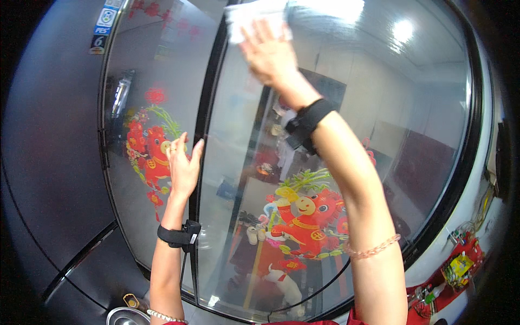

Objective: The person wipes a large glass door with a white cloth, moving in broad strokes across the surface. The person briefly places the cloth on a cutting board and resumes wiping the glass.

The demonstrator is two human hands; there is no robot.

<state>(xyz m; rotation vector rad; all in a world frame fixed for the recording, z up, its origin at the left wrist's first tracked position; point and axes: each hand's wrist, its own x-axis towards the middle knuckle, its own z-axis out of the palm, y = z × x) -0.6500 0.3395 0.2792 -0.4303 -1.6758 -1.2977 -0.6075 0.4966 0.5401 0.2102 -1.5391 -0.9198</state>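
Observation:
My right hand is raised high, fingers spread flat over a white cloth against the right glass door panel. The cloth lies beside the top of the dark door frame, and its edges are blurred. Lower and to the left, my left hand is held up by that frame with nothing in it. Its fingers are apart and overlap the left glass panel; whether they touch it I cannot tell. Red cartoon horse stickers decorate both panels, partly covered by my arms.
A dark cabinet-like surface with stickers stands at the left. A metal bowl is at the bottom left. Small items lie on a red surface at the lower right. Through the glass show shoes and a white dog-like figure.

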